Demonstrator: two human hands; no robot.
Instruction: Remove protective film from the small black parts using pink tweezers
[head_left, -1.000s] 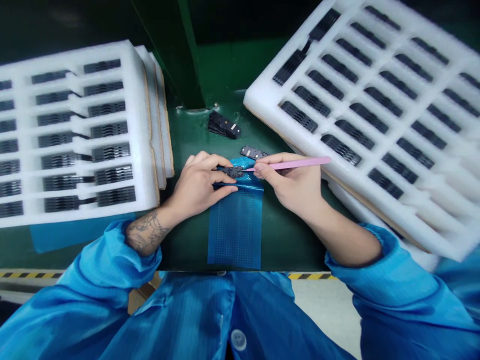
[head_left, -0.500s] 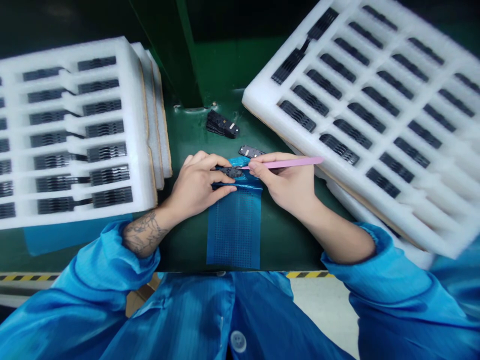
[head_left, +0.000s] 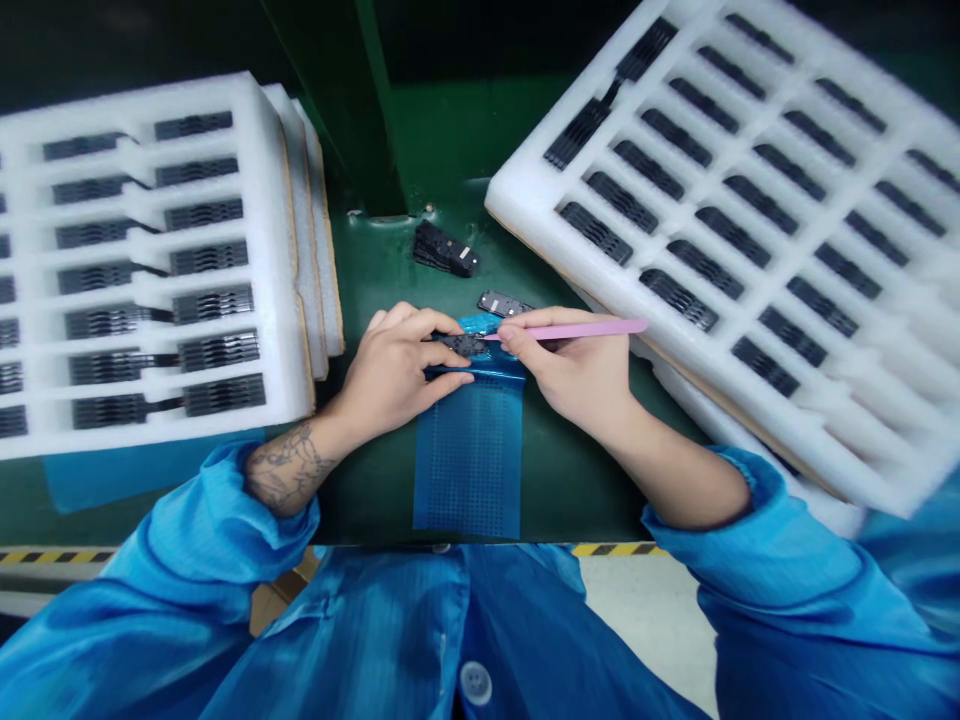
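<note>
My left hand (head_left: 397,365) pinches a small black part (head_left: 463,345) over the top of a blue perforated sheet (head_left: 469,450) on the green bench. My right hand (head_left: 577,370) grips pink tweezers (head_left: 577,328), and their tip touches the black part. A second small black part (head_left: 501,302) lies just behind my hands. Farther back sits a short stack of black parts (head_left: 447,250). Both sleeves are blue.
A stack of white foam trays (head_left: 277,250) with black parts in slots stands on the left. A large tilted foam tray (head_left: 525,200) with several rows of black parts fills the right. A green post (head_left: 352,100) rises behind. The bench edge has yellow-black tape (head_left: 615,550).
My right hand and the tweezers slid a little to the left toward the part. My left hand stays in place. The view shifted slightly.
</note>
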